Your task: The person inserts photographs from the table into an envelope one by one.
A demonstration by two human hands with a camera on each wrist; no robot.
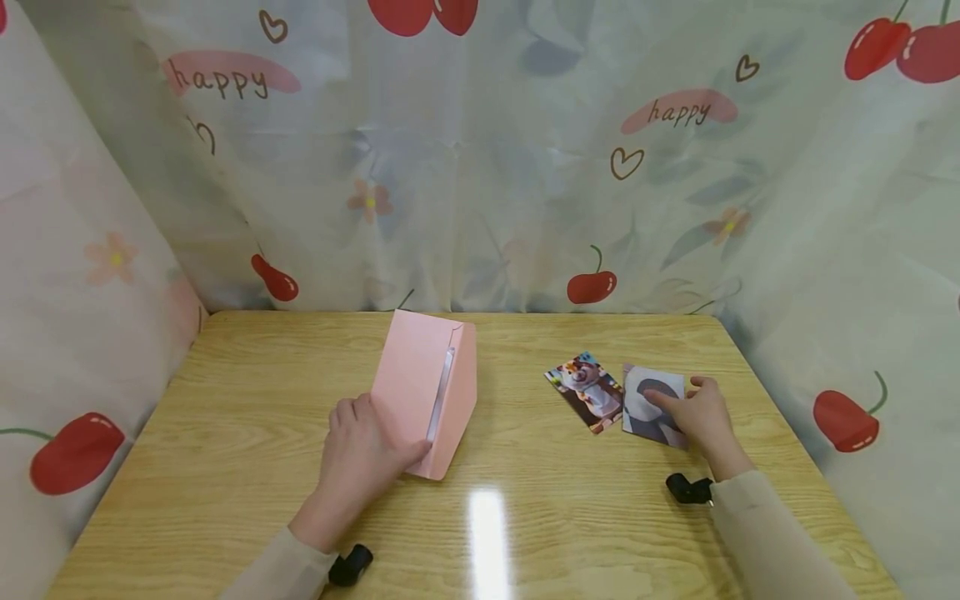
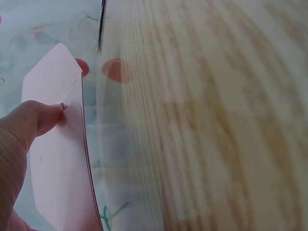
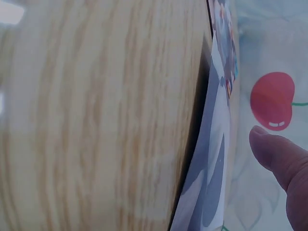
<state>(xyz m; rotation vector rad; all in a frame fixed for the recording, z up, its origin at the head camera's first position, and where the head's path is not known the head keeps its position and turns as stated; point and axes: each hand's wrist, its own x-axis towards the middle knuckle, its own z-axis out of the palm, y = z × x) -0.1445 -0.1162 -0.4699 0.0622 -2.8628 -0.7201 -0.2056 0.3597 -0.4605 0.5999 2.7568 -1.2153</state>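
Left hand [image 1: 360, 450] has the pink envelope [image 1: 412, 375] pinched, thumb on the front by the slit, propped up tilted on the left-centre of the counter [image 1: 555, 508]. Can't see the far-side fingers well, but the grip looks solid. Right hand [image 1: 705, 417] isn't clamped on anything as far as I can tell: the thumb's raised clear of the grey-and-white card [image 1: 640, 422], other fingers by its right edge. Whether they touch it, no idea.

Looks like picking up that card is the step here. I'd get a fingertip under the edge, then bring the thumb down and pinch lightly so it doesn't bend. Watch the colourful card [image 1: 588, 392] just left of it, since a sideways drag could easily shove it. And don't squeeze the envelope too hard, it'd probably crease.

Counter's light wood grain, kinda shiny, with a bright streak of glare [image 1: 489, 542] near the front. Pale curtains [image 1: 495, 183] hang round the back and both sides, printed with cherries, hearts, flowers and "happy".
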